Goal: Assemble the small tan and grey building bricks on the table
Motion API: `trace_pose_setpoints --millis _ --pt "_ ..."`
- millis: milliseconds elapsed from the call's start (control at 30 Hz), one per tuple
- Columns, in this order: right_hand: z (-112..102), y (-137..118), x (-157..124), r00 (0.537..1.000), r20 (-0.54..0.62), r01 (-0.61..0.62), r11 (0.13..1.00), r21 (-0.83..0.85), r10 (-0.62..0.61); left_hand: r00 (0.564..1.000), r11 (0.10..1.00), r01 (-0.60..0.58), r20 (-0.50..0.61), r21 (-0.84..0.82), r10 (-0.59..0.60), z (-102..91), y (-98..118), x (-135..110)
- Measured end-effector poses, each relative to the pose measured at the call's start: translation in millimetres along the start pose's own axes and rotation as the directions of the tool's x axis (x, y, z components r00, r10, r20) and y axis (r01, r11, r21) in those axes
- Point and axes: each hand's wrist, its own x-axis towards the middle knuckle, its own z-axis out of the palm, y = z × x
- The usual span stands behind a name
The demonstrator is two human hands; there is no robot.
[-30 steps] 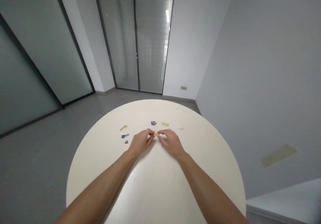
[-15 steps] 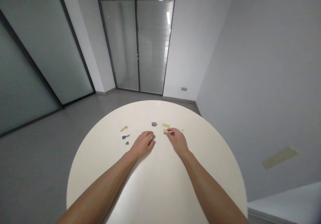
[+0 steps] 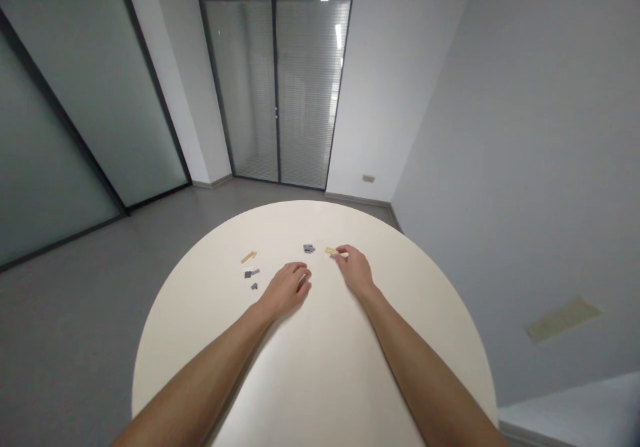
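Head view: your R hand (image 3: 354, 270) pinches small tan plastic brick plate (image 3: 331, 251) by one end between thumb and fingertip, over round white table (image 3: 320, 373); part is light, stiff, prob. slick, so hold by long edges; L hand (image 3: 287, 291) loosely curled near grey bricks (image 3: 309, 249), grip cannot tell.

Soft, even indoor light fills the room, brighter through the slatted blinds (image 3: 310, 87), with pale glare on the round table (image 3: 320, 380). Wide-angle distortion bends the walls towards the edges.

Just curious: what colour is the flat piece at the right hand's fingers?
Pale tan: a flat plastic plate, seen best in the head view.
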Motion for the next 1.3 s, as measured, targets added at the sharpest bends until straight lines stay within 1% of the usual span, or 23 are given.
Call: trace_pose_setpoints --millis 167,267,567,833,933,1167,1300 --pt "9 3 5 0.995 -0.093 -0.029 0.999 -0.022 0.027 1.000 1.000 0.009 0.011 0.004 -0.009 -1.0 0 1" --pt "12 5 6 0.992 -0.122 -0.031 0.999 -0.023 0.028 1.000 1.000 -0.004 0.007 0.003 0.004 -0.9 -1 1" --pt "16 8 8 0.995 -0.096 -0.014 1.000 -0.024 0.012 1.000 1.000 -0.001 0.024 0.028 0.001 -0.6 -2 1" --pt "17 8 8 0.995 -0.097 0.016 0.996 -0.092 -0.025 1.000 1.000 -0.006 0.014 0.028 0.006 -0.7 -2 1" --pt "16 6 7 0.996 -0.091 0.011 0.995 -0.101 -0.021 1.000 0.999 -0.010 0.018 0.034 0.009 -0.9 -1 1" --pt "13 5 4 0.996 -0.086 -0.005 1.000 -0.026 0.003 1.000 0.999 -0.016 0.013 0.037 0.015 -0.5 -2 1" --pt "10 4 2 0.999 -0.039 0.005 0.998 -0.068 -0.008 1.000 0.999 0.002 0.022 0.044 -0.003 -1.1 -1 1"
